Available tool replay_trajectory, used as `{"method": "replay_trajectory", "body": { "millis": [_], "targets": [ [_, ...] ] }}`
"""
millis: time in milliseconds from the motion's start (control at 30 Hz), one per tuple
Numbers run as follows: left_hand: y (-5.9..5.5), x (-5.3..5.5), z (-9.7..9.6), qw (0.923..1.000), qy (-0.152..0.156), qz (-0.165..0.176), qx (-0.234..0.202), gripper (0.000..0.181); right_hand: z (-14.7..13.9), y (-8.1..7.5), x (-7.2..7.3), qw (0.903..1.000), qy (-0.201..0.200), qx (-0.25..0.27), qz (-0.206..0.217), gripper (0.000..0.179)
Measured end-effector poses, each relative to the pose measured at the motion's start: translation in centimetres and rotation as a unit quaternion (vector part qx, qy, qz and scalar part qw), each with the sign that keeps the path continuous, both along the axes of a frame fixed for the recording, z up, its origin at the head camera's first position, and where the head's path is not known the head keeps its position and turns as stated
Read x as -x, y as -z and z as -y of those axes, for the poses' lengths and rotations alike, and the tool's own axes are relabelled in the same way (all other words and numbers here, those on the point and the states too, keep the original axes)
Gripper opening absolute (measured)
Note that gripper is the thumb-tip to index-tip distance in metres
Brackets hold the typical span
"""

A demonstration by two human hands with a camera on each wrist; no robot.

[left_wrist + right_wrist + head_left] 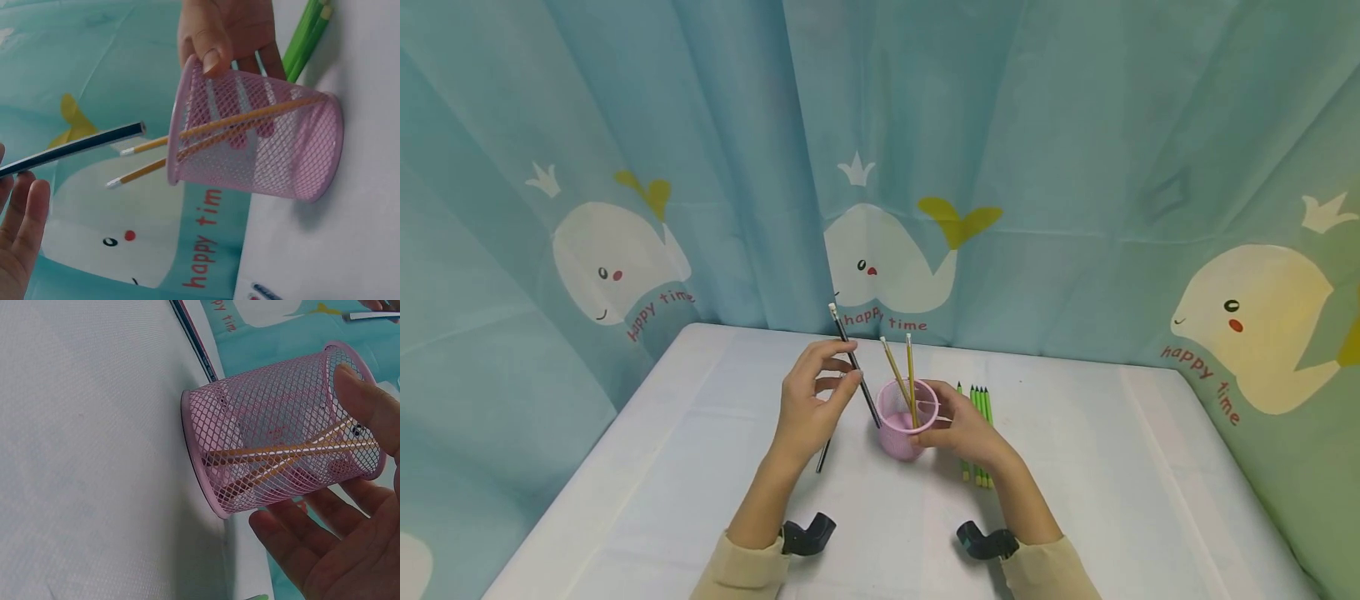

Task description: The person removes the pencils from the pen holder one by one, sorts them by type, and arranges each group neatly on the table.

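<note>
A black pencil (864, 387) with a white end is pinched in my left hand (811, 400), slanting down toward the pink mesh cup (901, 442). In the left wrist view the lower end of the black pencil (94, 142) is outside the cup's rim, apart from it. My right hand (966, 427) holds the cup near its rim, thumb on one side and fingers round the other. Two yellow pencils (269, 451) with white erasers lean inside the cup, which stands upright on the table.
Several green pencils (981, 475) lie side by side on the white table (1090, 483), right of the cup and partly behind the right hand. Another dark pencil (823, 457) lies left of the cup, partly hidden by the left hand. A blue whale-print curtain (1060, 167) hangs behind.
</note>
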State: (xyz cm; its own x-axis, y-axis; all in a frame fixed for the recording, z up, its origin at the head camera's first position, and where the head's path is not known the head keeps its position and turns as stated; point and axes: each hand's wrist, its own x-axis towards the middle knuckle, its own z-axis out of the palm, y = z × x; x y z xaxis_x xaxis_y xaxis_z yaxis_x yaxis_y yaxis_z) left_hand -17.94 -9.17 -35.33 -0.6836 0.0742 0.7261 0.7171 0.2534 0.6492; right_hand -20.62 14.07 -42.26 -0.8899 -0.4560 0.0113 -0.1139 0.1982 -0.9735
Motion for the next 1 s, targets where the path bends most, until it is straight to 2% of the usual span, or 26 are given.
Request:
{"method": "replay_trajectory", "body": {
  "millis": [100, 367, 667, 833, 1000],
  "targets": [
    [-0.1, 0.0, 0.3, 1.0000, -0.004, 0.002, 0.000, 0.033, 0.0, 0.1, 0.0, 1.0000, -0.002, 0.000, 0.001, 0.076],
    [0.0, 0.2, 1.1, 0.9993, -0.014, 0.033, 0.006, 0.032, -0.1, 0.3, -0.1, 1.0000, -0.001, 0.003, 0.005, 0.075],
    [0.2, 0.6, 2.1, 0.9962, -0.018, 0.085, 0.008, 0.046, -0.1, 0.2, 0.0, 0.9998, -0.009, 0.014, 0.004, 0.076],
    [1.1, 1.2, 2.8, 0.9950, -0.041, 0.090, 0.014, 0.046, -0.2, 0.8, 0.2, 1.0000, -0.001, 0.006, 0.005, 0.076],
    [3.2, 2.8, 3.8, 0.9927, -0.062, 0.102, 0.017, 0.045, -0.4, 2.2, 0.8, 1.0000, 0.005, 0.003, 0.000, 0.075]
  ]
}}
